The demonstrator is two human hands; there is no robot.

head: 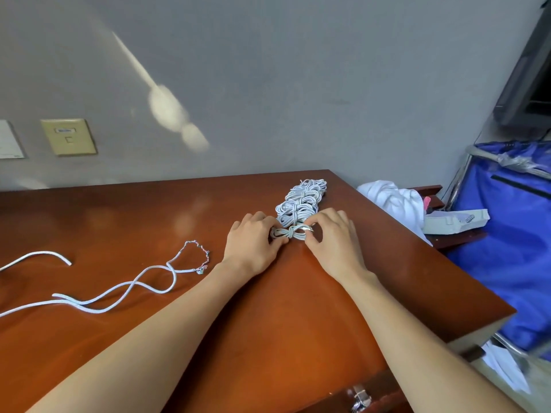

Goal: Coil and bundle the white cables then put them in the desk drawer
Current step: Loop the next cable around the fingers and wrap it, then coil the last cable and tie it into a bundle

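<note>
A small coiled white cable bundle (290, 233) lies on the brown desk (149, 222) between my two hands. My left hand (253, 242) grips its left end with curled fingers. My right hand (332, 239) pinches its right end. Just behind it, a row of several tied white cable bundles (301, 201) stretches toward the desk's far right corner. Loose white cables (125, 289) snake across the left part of the desk, one with a frayed coloured-wire end (202, 257). The drawer front with a metal handle (360, 396) shows at the bottom edge.
A grey wall with a beige socket plate (68, 137) rises behind the desk. To the right stand a blue fabric cart (507, 234), white cloth (393, 201) and a grey box with a notebook (456, 222) on a low shelf.
</note>
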